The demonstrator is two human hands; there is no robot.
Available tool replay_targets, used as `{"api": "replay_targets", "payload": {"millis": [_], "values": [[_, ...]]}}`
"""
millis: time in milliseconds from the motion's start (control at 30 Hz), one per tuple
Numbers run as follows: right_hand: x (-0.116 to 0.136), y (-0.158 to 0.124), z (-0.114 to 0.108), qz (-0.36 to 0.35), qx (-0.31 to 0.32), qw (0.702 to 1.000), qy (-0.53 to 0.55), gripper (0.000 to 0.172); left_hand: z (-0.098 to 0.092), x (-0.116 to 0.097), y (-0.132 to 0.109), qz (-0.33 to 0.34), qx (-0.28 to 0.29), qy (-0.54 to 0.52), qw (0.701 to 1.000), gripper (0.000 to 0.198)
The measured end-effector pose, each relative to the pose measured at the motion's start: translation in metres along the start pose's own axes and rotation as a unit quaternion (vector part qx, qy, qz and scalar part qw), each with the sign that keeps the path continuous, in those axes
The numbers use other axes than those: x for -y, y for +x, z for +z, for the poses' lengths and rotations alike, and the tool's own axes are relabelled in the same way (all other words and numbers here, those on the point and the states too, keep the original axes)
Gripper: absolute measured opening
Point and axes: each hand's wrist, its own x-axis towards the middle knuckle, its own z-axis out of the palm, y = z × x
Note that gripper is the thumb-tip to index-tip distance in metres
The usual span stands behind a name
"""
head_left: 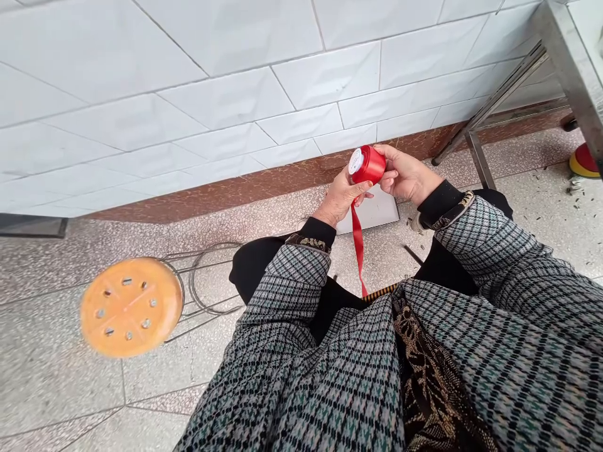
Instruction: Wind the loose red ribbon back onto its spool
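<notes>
Stretching across the far side, a white tiled wall (235, 113) meets a brown skirting band (211, 198) above a speckled floor (47, 351). Checked sleeves (301, 276) fill the near side, reaching forward from the person's body. At the far right stands a metal frame (572, 75), its legs slanting to the floor. On the left is an orange stool (125, 304), its round seat pierced by a ring of openings, with thin dark rods running right toward the person's knee (249, 263). A white flat piece (379, 215) lies beyond the lap, partly covered by the hands. A red and yellow object (585, 162) sits near the frame.

The left hand (340, 196) is clamped on the left and near part of a red ribbon roll (371, 166), thumb along its near side; the right hand (411, 176) grips the right end, fingers curled in, hiding some of it. The roll is thus between both hands, above the floor, its white labelled end facing left. A loose ribbon tail (358, 245) hangs below it toward the lap. Right of the tail is a thin dark stick (413, 255); small dark bits (576, 207) dot the floor at the right.
</notes>
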Motion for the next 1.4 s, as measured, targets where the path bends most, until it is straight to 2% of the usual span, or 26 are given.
{"api": "replay_targets", "payload": {"millis": [200, 333, 433, 533, 800, 1033, 1200, 1400], "values": [[-0.015, -0.004, 0.010, -0.065, 0.001, 0.997, -0.036, 0.031, -0.001, 0.007, 0.006, 0.005, -0.056, -0.015, 0.998, 0.052], [-0.013, -0.001, 0.008, -0.061, -0.001, 0.998, -0.007, 0.025, -0.003, 0.008, 0.007, 0.013, -0.036, -0.006, 0.999, 0.057], [-0.005, 0.001, 0.003, -0.028, -0.021, 0.999, 0.024, 0.018, -0.003, 0.007, 0.005, 0.029, -0.027, 0.012, 0.999, 0.063], [-0.001, 0.001, 0.001, -0.002, -0.020, 1.000, 0.016, 0.020, -0.002, 0.005, 0.004, 0.019, -0.024, 0.020, 0.999, 0.066], [-0.018, -0.004, 0.011, -0.073, 0.004, 0.997, -0.032, 0.033, -0.002, 0.007, 0.006, 0.015, -0.039, -0.007, 0.999, 0.058], [-0.012, 0.000, 0.006, -0.059, 0.000, 0.998, -0.014, 0.030, -0.002, 0.006, 0.005, 0.031, -0.024, 0.019, 0.999, 0.060], [-0.003, -0.003, 0.004, -0.012, 0.005, 1.000, -0.003, 0.027, 0.000, 0.000, 0.000, 0.043, -0.009, 0.015, 0.999, 0.065], [-0.011, -0.009, 0.011, -0.061, 0.023, 0.998, -0.007, 0.035, 0.001, 0.001, 0.002, 0.028, -0.047, 0.008, 0.998, 0.054]]}}
